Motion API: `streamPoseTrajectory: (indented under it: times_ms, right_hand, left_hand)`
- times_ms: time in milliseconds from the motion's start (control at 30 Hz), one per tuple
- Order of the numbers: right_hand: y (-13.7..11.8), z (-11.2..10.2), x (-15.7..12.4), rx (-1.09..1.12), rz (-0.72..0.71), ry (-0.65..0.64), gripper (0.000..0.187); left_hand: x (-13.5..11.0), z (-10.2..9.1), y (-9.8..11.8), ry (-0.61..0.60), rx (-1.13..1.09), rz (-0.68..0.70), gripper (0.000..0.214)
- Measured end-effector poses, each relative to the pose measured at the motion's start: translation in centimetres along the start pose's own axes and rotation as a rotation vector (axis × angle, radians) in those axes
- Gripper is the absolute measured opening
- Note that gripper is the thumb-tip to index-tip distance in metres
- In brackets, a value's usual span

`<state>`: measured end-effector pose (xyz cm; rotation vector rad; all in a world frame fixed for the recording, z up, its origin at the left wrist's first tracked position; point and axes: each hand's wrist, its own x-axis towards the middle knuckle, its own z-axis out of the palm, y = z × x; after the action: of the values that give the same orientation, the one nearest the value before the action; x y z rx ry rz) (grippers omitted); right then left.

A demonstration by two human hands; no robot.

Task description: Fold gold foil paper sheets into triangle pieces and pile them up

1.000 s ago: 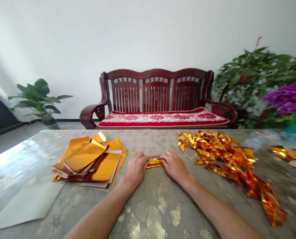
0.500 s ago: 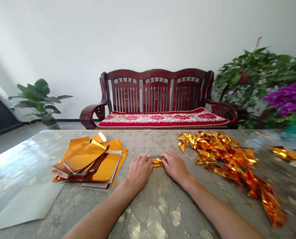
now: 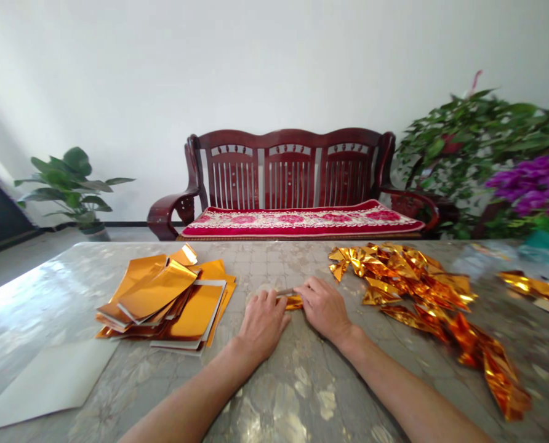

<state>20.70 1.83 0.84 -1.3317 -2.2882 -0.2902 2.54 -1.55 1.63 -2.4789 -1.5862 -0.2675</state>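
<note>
A small folded strip of gold foil paper (image 3: 294,303) lies on the table between my two hands, its pale back edge showing along the far side. My left hand (image 3: 264,323) is closed on the strip's left end, fingertips pressing near the table top. At the right end, my right hand (image 3: 323,309) pinches the paper between curled fingers and thumb. Most of both ends is hidden under the fingers. To the left sits a loose stack of flat gold foil sheets (image 3: 164,295). Twisted gold foil pieces (image 3: 404,277) are heaped to the right.
The table (image 3: 274,394) has a patterned grey cover. A pale sheet (image 3: 48,381) lies at its left front. Clear plastic (image 3: 484,258) and another foil piece (image 3: 533,286) are at the far right. Behind stand a wooden bench (image 3: 288,166) and potted plants (image 3: 71,184).
My left hand has shifted slightly right and toward me, its thumb side lower. My right hand has turned a little, and the visible foil strip looks narrower.
</note>
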Motion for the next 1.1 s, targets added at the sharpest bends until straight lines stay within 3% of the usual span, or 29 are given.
streamPoseTrajectory:
  times_ms: [133,300,567,1000,1100]
  right_hand:
    - [-0.3,0.1,0.0,0.002,-0.130,-0.060,0.024]
    - [-0.5,0.3,0.1,-0.040,-0.148,-0.127,0.022]
    - [-0.3,-0.1,0.0,-0.084,-0.062,-0.150,0.022]
    - [-1.6,-0.4,0.3,-0.088,0.115,-0.148,0.024]
    - [-1.6,-0.3,0.4,-0.112,0.148,-0.158,0.017]
  left_hand:
    - [0.0,0.1,0.1,-0.012,0.014,0.001,0.025]
    - [-0.1,-0.1,0.2,-0.023,0.008,0.007,0.027]
    - [-0.1,-0.6,0.7,-0.091,0.035,0.003,0.024]
    - [-1.1,-1.0,1.6,-0.137,0.053,0.009,0.037]
    - [-1.0,-1.1,1.9,-0.167,0.083,0.008,0.040]
